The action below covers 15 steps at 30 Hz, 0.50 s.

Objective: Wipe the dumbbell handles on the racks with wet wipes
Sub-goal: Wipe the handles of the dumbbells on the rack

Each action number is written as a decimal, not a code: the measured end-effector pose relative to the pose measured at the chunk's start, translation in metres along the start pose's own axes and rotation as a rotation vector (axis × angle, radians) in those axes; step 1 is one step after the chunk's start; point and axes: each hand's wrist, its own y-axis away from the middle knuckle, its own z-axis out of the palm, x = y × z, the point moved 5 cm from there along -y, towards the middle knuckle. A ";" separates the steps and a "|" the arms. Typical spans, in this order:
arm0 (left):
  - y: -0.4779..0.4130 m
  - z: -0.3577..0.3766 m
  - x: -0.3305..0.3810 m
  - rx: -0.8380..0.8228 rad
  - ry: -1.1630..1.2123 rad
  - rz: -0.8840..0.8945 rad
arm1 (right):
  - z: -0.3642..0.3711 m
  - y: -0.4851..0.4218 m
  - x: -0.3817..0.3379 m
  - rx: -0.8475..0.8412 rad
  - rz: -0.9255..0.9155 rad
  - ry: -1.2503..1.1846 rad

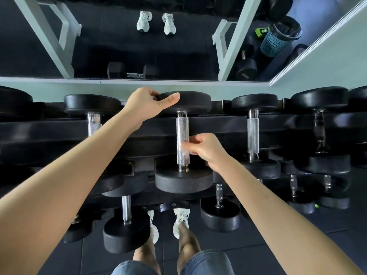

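Observation:
A black dumbbell lies on the top tier of the rack right in front of me, its knurled steel handle running away from me. My left hand grips the rim of its far head, thumb on top and fingers curled over the edge. My right hand is at the right side of the handle's lower half, fingers curled. They pinch a small pale, blurred scrap against the steel, seemingly a wet wipe. The near head is untouched.
More black dumbbells sit to the left and right on the same tier, and others on the lower tier. A wall mirror stands behind the rack, reflecting a blue bin. My shoes stand by the rack's base.

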 end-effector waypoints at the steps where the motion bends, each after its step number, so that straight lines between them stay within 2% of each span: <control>1: 0.001 0.001 0.002 -0.006 -0.024 0.007 | 0.002 -0.004 -0.001 -0.071 0.037 -0.092; 4: 0.002 0.006 0.008 -0.012 -0.096 0.019 | 0.012 -0.007 0.001 -0.242 0.128 -0.335; 6: 0.002 0.010 0.011 0.003 -0.144 0.029 | 0.015 -0.007 0.003 -0.290 0.157 -0.433; 10: 0.001 0.008 0.010 0.087 -0.139 0.027 | 0.017 -0.009 0.002 -0.256 0.164 -0.475; 15: 0.000 0.007 0.006 0.123 -0.071 0.017 | 0.014 -0.008 0.001 -0.173 0.162 -0.413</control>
